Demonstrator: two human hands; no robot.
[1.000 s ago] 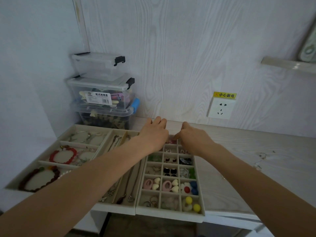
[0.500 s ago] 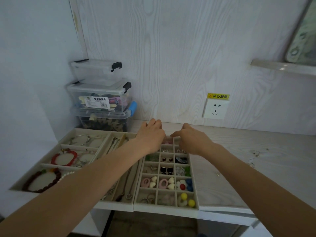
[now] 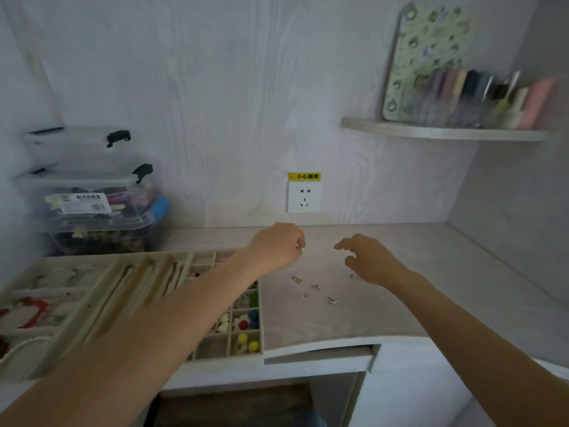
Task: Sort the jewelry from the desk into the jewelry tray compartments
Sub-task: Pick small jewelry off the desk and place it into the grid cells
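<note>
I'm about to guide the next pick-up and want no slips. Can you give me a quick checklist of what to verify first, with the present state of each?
1. Loose small pieces lie on the desk, apart from the tray: ok.
2. Right hand holds nothing, fingers relaxed above the desk: ok.
3. Left hand pinches something small at its fingertips: cannot tell what, the picture is blurred.
4. Tray sits beside the loose pieces, its near compartments uncovered: ok.
5. Far compartments of the tray visible: not ok, the left forearm covers them.
</note>
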